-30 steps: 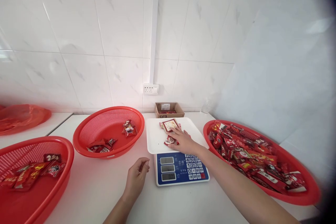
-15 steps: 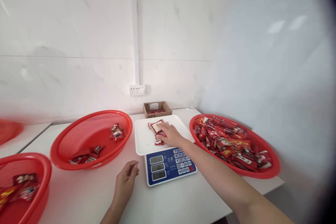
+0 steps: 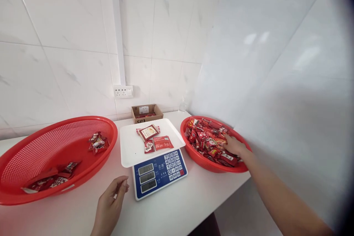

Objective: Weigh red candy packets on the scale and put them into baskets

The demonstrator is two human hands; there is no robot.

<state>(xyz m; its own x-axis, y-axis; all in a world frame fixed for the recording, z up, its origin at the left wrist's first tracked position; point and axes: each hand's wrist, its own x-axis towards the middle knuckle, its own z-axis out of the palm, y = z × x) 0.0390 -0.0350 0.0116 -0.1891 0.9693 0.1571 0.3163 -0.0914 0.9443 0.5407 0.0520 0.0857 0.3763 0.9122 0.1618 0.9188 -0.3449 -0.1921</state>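
Right hand [image 3: 233,144] fingers spread loosely on snack packets [image 3: 210,138]; left hand [image 3: 110,204] half-curled, empty.

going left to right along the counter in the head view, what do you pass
red basket with a few packets → left hand → scale with white tray → red basket full of packets → right hand, resting among those packets

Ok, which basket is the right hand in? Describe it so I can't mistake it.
Start at the blue-faced scale with the white tray on the counter. The basket is the red one just right of it, against the side wall, with the right hand in it. Unlike the sparse left basket, it is heaped with red packets.
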